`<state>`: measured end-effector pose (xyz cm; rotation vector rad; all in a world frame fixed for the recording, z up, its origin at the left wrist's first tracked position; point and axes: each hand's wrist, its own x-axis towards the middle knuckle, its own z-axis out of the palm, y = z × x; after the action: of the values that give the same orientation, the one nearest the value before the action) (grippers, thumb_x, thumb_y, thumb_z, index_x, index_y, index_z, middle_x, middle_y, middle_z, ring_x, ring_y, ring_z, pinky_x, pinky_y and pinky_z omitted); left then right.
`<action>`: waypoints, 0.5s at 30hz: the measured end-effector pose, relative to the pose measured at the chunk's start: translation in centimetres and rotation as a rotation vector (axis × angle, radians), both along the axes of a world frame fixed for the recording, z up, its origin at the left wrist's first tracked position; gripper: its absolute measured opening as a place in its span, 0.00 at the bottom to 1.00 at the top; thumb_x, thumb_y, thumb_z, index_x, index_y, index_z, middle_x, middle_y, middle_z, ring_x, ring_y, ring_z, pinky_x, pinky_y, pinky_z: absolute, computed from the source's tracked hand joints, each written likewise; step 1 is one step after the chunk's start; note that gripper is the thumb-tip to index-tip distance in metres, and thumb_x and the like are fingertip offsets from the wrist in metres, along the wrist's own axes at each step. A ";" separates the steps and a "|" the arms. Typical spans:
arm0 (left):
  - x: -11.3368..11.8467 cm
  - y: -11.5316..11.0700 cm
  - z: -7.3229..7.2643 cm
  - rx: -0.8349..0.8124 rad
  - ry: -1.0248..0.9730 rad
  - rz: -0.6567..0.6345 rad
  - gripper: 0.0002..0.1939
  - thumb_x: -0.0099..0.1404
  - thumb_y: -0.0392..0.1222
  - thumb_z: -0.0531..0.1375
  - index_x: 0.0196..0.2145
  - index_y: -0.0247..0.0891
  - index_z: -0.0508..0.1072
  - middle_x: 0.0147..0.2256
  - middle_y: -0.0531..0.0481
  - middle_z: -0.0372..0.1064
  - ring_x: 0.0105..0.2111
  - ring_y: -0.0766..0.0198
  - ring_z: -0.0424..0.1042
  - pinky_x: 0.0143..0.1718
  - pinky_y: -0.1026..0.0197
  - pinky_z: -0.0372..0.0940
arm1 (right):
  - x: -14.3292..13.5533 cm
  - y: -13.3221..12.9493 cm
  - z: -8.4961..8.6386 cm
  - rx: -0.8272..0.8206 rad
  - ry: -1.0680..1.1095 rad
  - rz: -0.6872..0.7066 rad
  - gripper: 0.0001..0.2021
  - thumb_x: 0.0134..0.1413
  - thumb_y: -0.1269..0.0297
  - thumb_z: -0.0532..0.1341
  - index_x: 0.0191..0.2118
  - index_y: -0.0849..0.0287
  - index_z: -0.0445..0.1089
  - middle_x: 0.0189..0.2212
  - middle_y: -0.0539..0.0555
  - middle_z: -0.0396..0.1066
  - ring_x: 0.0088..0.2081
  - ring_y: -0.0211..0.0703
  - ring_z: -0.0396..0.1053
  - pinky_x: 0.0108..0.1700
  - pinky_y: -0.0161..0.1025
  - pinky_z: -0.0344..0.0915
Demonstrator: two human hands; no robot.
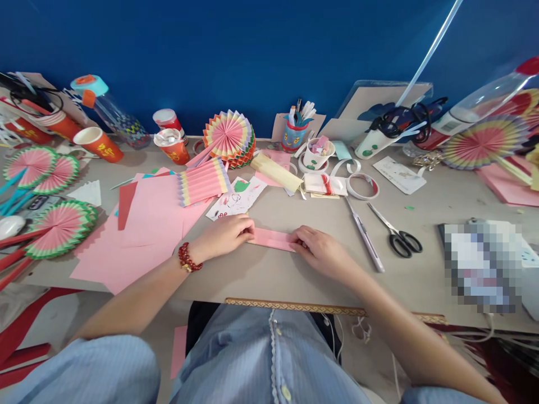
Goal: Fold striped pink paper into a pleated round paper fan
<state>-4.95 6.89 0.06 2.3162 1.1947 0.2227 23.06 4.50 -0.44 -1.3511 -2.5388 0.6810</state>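
A narrow folded strip of pink paper (272, 238) lies near the table's front, stretched between my two hands. My left hand (229, 234) pinches its left end, fingers closed. At the right end my right hand (318, 247) grips the strip between thumb and curled fingers. Just beyond my left hand rests a white sheet with drawings (240, 196) and a green patch. To the right of my right hand lie a pale utility knife (365, 235) and black-handled scissors (398, 233) with their blades apart.
Pink paper sheets (147, 224) and a pleated striped paper (204, 182) lie at left. Paper fans (61, 230) sit further left. Toward the back are a round fan (227, 134), paper cups (172, 147), a yellow roll (278, 171) and a tape roll (362, 186).
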 end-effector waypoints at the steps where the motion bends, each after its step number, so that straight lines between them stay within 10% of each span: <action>1: -0.1 0.0 0.1 0.000 0.002 -0.011 0.09 0.71 0.43 0.54 0.34 0.39 0.71 0.36 0.51 0.71 0.36 0.61 0.71 0.38 0.60 0.60 | 0.0 0.0 0.0 -0.002 -0.004 0.001 0.05 0.64 0.68 0.54 0.38 0.57 0.67 0.35 0.54 0.71 0.35 0.44 0.71 0.38 0.39 0.64; 15: -0.4 -0.4 0.6 -0.072 -0.047 0.016 0.10 0.71 0.43 0.53 0.35 0.41 0.71 0.35 0.52 0.74 0.35 0.61 0.72 0.37 0.60 0.60 | 0.2 0.1 -0.1 -0.019 0.036 0.012 0.06 0.66 0.67 0.53 0.38 0.57 0.66 0.36 0.54 0.71 0.36 0.43 0.71 0.38 0.38 0.64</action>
<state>-5.30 6.45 0.69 2.2280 1.1796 0.2348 23.25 4.59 -0.52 -1.3187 -2.5208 0.7272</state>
